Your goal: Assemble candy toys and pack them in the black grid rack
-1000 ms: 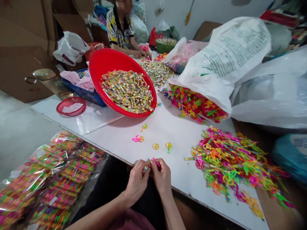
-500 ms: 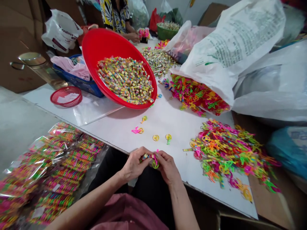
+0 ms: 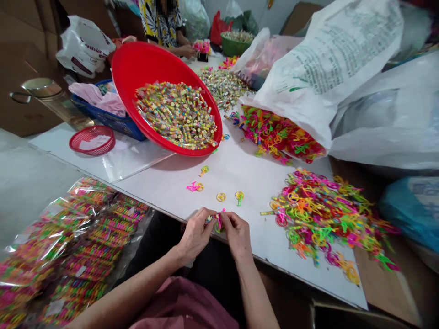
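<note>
At the table's near edge, my left hand point(image 3: 196, 232) is closed around a small film-wrapped candy roll point(image 3: 209, 220), mostly hidden by the fingers. My right hand point(image 3: 238, 234) pinches a pink and green plastic toy point(image 3: 219, 223) against the roll's end; how they join is hidden. Just beyond the hands lie a yellow toy wheel point(image 3: 221, 197), a yellow and green toy point(image 3: 239, 197) and a pink toy point(image 3: 193, 187). To the right spreads a heap of candy rolls with colourful plastic toys point(image 3: 315, 210).
A tilted red basin point(image 3: 126, 77) holds many candy rolls. A white sack point(image 3: 308, 68) spills plastic toys. Left are a red basket point(image 3: 72, 145), a blue basket point(image 3: 132, 130) and a glass jug point(image 3: 63, 107). Filled clear packs point(image 3: 92, 246) lie lower left. A co-worker point(image 3: 161, 25) sits opposite.
The view has shifted slightly. Both hands remain together at the table edge; the right fingers have changed their pinch on the pink toy, and less of the roll shows.
</note>
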`<state>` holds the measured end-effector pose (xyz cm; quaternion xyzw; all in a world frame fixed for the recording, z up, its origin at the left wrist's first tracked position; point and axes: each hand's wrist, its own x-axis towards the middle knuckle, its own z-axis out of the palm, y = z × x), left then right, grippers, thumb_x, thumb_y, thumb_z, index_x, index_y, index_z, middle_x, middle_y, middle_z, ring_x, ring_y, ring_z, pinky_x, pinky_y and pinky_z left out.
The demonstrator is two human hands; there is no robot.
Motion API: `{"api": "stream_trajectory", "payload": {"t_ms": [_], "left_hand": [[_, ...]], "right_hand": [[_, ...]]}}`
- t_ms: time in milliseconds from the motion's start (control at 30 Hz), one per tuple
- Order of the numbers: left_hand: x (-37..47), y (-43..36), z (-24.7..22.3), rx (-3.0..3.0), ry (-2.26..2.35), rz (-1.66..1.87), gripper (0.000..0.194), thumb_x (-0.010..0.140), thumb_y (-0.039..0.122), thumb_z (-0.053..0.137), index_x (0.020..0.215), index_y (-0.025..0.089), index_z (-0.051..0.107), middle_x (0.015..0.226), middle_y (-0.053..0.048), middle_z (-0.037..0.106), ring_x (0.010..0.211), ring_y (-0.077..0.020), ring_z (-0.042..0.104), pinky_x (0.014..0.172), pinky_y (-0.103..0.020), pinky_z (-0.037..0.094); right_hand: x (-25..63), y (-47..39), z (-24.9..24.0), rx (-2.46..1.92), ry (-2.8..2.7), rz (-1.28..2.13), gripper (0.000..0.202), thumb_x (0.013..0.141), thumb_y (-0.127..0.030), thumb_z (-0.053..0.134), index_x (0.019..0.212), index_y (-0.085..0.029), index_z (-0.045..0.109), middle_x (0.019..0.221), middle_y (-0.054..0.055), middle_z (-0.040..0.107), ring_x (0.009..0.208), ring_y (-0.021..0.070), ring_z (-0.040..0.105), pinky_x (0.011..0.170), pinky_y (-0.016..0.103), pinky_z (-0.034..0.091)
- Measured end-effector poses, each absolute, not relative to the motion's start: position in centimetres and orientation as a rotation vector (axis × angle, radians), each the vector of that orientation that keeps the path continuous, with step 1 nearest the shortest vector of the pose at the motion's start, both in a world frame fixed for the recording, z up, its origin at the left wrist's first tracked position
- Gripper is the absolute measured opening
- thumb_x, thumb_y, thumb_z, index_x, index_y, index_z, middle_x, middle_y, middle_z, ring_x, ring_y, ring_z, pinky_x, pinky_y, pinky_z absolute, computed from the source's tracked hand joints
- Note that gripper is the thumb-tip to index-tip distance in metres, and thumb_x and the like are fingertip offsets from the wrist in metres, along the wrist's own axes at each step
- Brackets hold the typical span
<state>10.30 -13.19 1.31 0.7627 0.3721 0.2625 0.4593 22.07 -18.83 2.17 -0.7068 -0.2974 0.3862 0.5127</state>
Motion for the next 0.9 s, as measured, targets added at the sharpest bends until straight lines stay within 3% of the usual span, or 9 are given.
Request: {"api": "stream_trajectory", "payload": {"t_ms": [133,333,433,633,767,900], "left_hand": [[9.8,-12.3,1.9,1.835,0.926,0.577,0.02,0.087,0.026,0.046,0.1,0.02,0.06,0.091,-0.004,0.065,0.086,-0.0169,0.059,0.08,-0.03,0.045],[10.1,-12.3,3.5,1.822,0.901,0.718,0.026,0.086,0.023,0.046,0.108,0.019,0.058,0.117,-0.009,0.057,0.112,-0.0213,0.049,0.099,-0.038,0.035],[10.8,-12.3,4.1,1.527,0.862,0.65,0.028,0.086,0.027,0.046,0.111,0.019,0.056,0.11,-0.008,0.061,0.103,-0.0196,0.055,0.093,-0.034,0.041],[11.0,-10.9,3.5,0.956,0.816,0.604,0.04,0.081,0.041,0.055,0.111,0.014,0.054,0.094,-0.008,0.064,0.081,-0.0178,0.062,0.071,-0.03,0.051],[10.6,-9.9,2.8,0.676,0.763,0.481,0.041,0.078,0.042,0.06,0.106,0.012,0.055,0.085,-0.01,0.065,0.073,-0.019,0.064,0.058,-0.027,0.05],[10.5,-9.8,2.1,0.554,0.787,0.413,0.039,0.074,0.035,0.067,0.103,0.012,0.057,0.09,-0.012,0.065,0.077,-0.021,0.066,0.06,-0.027,0.051]], "right_hand": [[22.7,-19.6,3.7,-1.654,-0.795,1.033,0.029,0.077,-0.042,0.057,0.092,-0.018,0.065,0.073,0.001,0.064,0.064,0.0147,0.056,0.06,0.024,0.046],[21.3,-19.1,3.3,-1.85,-0.909,0.578,0.02,0.079,-0.035,0.057,0.087,-0.018,0.063,0.076,0.004,0.064,0.064,0.0154,0.056,0.064,0.028,0.047],[20.3,-18.3,3.7,-1.804,-0.965,0.487,0.022,0.08,-0.032,0.055,0.095,-0.018,0.063,0.083,0.007,0.063,0.071,0.0169,0.058,0.066,0.029,0.049],[21.6,-18.6,5.4,-1.581,-1.148,0.759,0.024,0.086,-0.023,0.046,0.106,-0.021,0.061,0.102,0.007,0.062,0.089,0.0163,0.06,0.077,0.028,0.051],[27.5,-18.3,4.7,-1.855,-1.389,0.355,0.032,0.083,-0.013,0.043,0.108,-0.021,0.061,0.109,0.008,0.059,0.101,0.0201,0.055,0.087,0.036,0.046],[31.9,-17.5,2.6,-2.009,-1.77,0.251,0.044,0.077,-0.003,0.041,0.111,-0.025,0.059,0.119,0.005,0.055,0.106,0.0216,0.049,0.087,0.036,0.044]]}}
